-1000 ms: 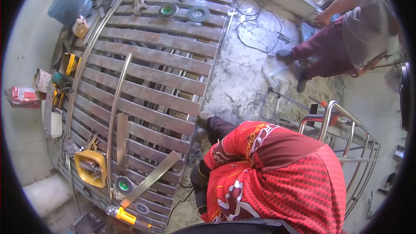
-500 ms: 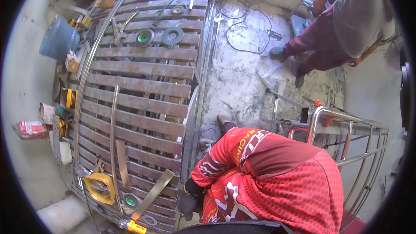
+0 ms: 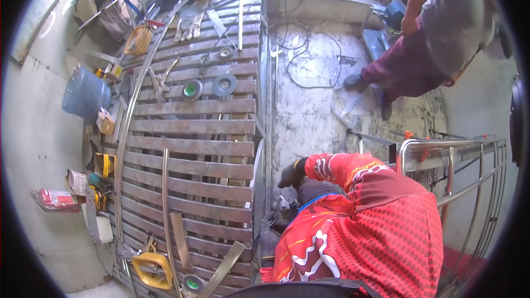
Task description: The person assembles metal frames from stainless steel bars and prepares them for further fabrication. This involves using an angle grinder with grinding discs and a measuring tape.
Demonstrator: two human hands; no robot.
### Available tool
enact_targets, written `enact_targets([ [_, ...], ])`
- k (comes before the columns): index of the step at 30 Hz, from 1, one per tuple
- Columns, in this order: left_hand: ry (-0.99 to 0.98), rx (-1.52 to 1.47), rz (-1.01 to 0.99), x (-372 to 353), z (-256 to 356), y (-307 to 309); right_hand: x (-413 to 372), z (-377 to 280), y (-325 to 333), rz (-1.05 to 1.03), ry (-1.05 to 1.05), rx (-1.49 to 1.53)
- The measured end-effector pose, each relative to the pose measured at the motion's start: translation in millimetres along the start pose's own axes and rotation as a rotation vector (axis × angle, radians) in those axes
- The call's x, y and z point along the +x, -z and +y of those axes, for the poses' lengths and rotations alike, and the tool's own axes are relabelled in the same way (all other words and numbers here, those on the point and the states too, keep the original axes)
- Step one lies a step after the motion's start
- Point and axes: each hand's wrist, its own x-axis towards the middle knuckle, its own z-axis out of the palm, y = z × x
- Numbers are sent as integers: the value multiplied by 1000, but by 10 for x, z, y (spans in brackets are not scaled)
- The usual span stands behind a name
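My right hand (image 3: 290,175) wears a dark glove with a yellow cuff. It is curled above my bent knee, at the end of my red patterned sleeve (image 3: 342,168). The hand hovers just right of the edge of a large steel gate (image 3: 193,128) with rusty slats that lies flat on the floor. Whether the glove holds anything is too small to make out. My left hand is hidden by my red shirt (image 3: 375,243).
Two grinding discs (image 3: 208,87), work gloves (image 3: 187,26), a curved steel tube (image 3: 164,198) and a yellow mask (image 3: 149,269) lie on the gate. A blue jug (image 3: 85,92) stands left. A stainless railing (image 3: 447,146) lies right. Another person (image 3: 436,33) stands at the top right by cables (image 3: 309,66).
The view has swung so more of the gate's far end shows. My gloved right hand has risen from low beside the gate's near corner to above my knee.
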Motion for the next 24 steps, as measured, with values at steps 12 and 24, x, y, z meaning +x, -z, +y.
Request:
enact_targets([
  [12,39,152,-84,966,401,-262,594,-214,-550,668,-158,1286],
  [24,175,133,272,924,364,-177,1105,-62,-346,595,-245,1965],
])
